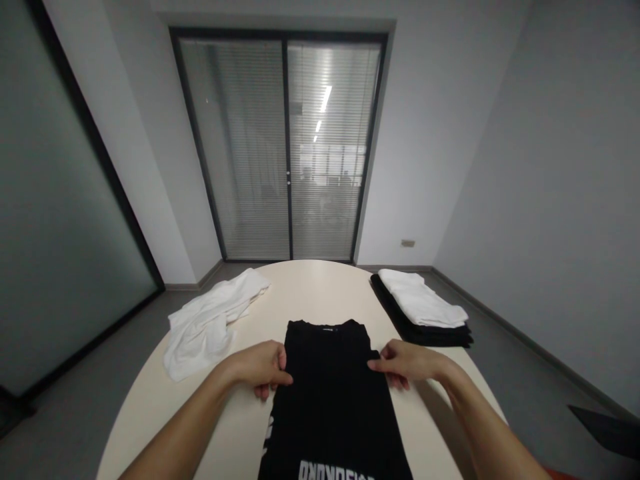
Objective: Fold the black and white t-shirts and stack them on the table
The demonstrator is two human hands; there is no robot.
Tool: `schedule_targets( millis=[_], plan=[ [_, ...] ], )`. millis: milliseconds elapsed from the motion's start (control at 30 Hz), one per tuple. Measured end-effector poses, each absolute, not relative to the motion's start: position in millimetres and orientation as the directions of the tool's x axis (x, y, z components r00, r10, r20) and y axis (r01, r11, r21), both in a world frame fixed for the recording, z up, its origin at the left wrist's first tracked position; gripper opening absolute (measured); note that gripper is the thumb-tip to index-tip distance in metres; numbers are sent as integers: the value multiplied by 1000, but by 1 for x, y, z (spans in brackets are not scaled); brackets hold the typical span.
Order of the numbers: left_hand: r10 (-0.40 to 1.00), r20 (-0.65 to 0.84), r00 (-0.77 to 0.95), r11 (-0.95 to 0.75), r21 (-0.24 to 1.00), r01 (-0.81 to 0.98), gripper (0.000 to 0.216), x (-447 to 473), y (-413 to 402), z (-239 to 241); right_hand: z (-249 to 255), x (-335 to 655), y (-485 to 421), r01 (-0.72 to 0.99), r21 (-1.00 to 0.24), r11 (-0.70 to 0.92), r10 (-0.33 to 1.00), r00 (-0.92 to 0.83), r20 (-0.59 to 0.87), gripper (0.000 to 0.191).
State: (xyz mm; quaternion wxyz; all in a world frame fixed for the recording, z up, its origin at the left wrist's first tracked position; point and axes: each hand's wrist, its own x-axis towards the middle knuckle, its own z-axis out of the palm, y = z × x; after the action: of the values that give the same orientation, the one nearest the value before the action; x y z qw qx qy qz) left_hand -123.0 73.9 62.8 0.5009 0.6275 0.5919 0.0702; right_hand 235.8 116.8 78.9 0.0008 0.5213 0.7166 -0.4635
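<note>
A black T-shirt [333, 393] with white lettering near its lower end lies folded into a long strip on the round cream table [310, 290], collar pointing away from me. My left hand [260, 368] pinches the strip's left edge, fingers closed on the cloth. My right hand [406, 364] pinches the right edge at about the same height, just below the sleeve fold.
A loose white garment [207, 320] lies crumpled at the table's left. At the right rear, a folded white shirt [420, 299] rests on folded black ones [425, 330]. Behind the table stand glass sliding doors [285, 147] with blinds. Grey floor surrounds the table.
</note>
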Motion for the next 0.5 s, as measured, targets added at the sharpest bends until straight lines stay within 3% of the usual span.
schedule_targets(
  millis=[100, 200, 367, 500],
  plan=[
    [980, -180, 83, 75, 725, 684, 29, -123, 86, 54, 69, 231, 130, 788, -609, 94, 945, -263, -195, 55],
    [990, 136, -48, -54, 659, 751, 32, -124, 99, 40, 53, 224, 145, 778, -609, 156, 983, -185, 15, 46],
    [978, 210, 10, -148, 657, 739, 42, -120, 114, 24, 31, 217, 159, 717, -673, 182, 982, -170, 83, 32],
    [963, 267, 39, -211, 655, 726, 28, -113, 123, 18, 21, 212, 164, 658, -716, 234, 972, -161, 170, 28]
  ],
)
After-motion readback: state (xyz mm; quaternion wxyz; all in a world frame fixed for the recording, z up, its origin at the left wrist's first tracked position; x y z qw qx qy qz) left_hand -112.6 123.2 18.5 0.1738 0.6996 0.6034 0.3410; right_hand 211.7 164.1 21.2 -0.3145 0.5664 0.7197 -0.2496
